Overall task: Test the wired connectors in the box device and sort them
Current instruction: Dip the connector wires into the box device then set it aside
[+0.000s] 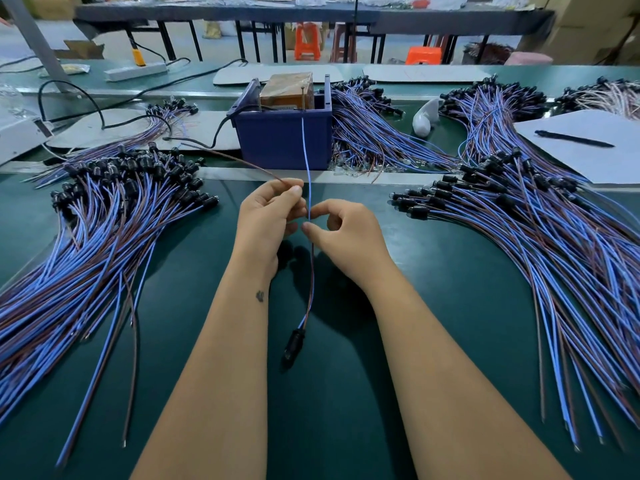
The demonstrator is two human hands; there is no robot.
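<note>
Head view, both hands curled — left hand [268, 216] pinching brown wire [242, 162], right hand [341, 226] pinching blue wire [306, 157]

Centred on the table [346, 393], both hands: left hand [268, 216] and right hand [346, 230] close together, pinching one wired connector [294, 341] whose plug hangs nearer the body. Behind them, the box device [282, 136], one wire running up to it. Left, a connector pile [104, 216]; right, another pile [536, 230]; beyond the box's right side, a third heap [374, 133]. Far right, a sheet [588, 147] bearing a pen [573, 138].
</note>
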